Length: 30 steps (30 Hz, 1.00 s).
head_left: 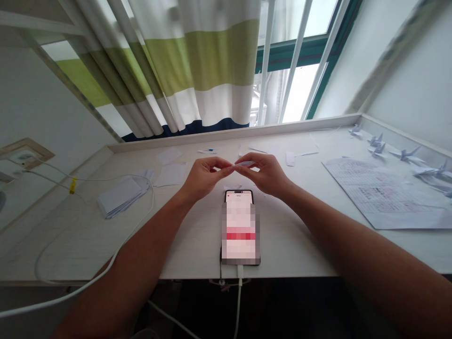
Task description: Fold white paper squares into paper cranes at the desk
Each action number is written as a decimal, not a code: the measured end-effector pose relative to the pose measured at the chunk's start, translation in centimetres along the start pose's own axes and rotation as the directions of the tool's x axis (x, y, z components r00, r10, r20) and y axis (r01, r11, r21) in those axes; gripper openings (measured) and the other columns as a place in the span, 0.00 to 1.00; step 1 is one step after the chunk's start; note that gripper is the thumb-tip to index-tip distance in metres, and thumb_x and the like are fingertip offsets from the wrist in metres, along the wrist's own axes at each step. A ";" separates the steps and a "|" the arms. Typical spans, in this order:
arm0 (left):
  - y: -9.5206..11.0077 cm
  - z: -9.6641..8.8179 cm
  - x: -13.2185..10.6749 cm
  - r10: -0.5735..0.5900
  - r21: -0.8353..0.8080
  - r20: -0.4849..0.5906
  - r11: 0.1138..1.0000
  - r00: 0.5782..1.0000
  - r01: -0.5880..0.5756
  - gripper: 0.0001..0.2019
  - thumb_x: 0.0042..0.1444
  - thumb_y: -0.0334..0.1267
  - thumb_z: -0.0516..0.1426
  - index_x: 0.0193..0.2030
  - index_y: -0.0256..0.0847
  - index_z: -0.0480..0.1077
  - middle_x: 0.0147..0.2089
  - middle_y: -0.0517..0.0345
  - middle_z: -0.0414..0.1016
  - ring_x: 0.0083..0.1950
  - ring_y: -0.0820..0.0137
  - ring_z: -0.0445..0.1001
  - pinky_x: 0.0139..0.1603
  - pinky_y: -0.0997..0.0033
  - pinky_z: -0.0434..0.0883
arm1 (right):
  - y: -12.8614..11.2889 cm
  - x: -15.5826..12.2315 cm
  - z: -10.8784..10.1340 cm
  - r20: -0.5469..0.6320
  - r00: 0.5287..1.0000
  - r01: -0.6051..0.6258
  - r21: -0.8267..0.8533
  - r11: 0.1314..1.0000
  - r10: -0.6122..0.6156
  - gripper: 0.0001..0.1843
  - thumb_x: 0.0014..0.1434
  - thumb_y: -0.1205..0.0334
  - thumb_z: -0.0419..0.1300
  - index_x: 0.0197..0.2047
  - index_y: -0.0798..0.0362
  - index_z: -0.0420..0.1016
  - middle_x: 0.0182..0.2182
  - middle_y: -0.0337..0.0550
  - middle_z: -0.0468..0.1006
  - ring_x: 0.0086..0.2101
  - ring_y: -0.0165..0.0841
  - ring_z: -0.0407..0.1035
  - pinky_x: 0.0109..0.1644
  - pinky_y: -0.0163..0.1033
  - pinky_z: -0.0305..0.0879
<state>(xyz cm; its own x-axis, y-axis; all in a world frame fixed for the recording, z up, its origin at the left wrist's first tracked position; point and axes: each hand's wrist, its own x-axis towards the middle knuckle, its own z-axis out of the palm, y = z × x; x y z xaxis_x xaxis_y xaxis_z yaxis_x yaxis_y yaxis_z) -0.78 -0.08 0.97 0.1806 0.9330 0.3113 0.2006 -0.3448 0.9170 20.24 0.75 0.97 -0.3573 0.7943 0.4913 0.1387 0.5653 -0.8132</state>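
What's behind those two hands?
Beyond the left hand and right hand, white paper scraps lie on the desk, with the green-and-white curtain farther back. Whatever the hands cover can't be seen.

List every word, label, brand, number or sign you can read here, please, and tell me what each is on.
None can be read with certainty.
Black-framed rectangular phone: a tiny heading at the top of the screen, too small to read surely; most of the rest is pixelated.
Flat white paper sheet with dark and red markings: too blurred to read.
Small yellow tag on the white cable: any lettering is too small to tell.
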 end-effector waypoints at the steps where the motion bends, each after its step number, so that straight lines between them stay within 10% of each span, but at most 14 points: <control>1: 0.0 0.0 0.0 0.006 0.017 0.003 1.000 1.000 -0.006 0.14 0.51 0.49 0.73 0.38 0.42 0.85 0.37 0.51 0.85 0.36 0.67 0.78 0.37 0.67 0.73 | 0.0 0.0 0.0 -0.005 1.000 -0.007 -0.005 1.000 0.007 0.19 0.60 0.41 0.71 0.39 0.49 0.84 0.36 0.45 0.86 0.38 0.40 0.80 0.48 0.52 0.79; 30: 0.3 -0.1 -0.1 -0.091 -0.059 0.283 0.992 0.955 0.112 0.16 0.61 0.50 0.67 0.43 0.37 0.79 0.40 0.49 0.85 0.40 0.64 0.84 0.40 0.66 0.75 | 0.8 0.3 0.3 0.048 0.995 -0.095 0.362 0.927 0.084 0.16 0.53 0.51 0.77 0.34 0.54 0.82 0.29 0.40 0.83 0.32 0.32 0.77 0.40 0.42 0.75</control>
<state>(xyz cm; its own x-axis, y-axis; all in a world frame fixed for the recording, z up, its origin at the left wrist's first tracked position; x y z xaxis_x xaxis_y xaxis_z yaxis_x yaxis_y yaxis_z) -0.82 -0.30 1.21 0.4268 0.8929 0.1433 0.1623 -0.2315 0.9592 19.97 1.37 0.41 -0.3888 0.8271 0.4059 -0.1718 0.3677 -0.9139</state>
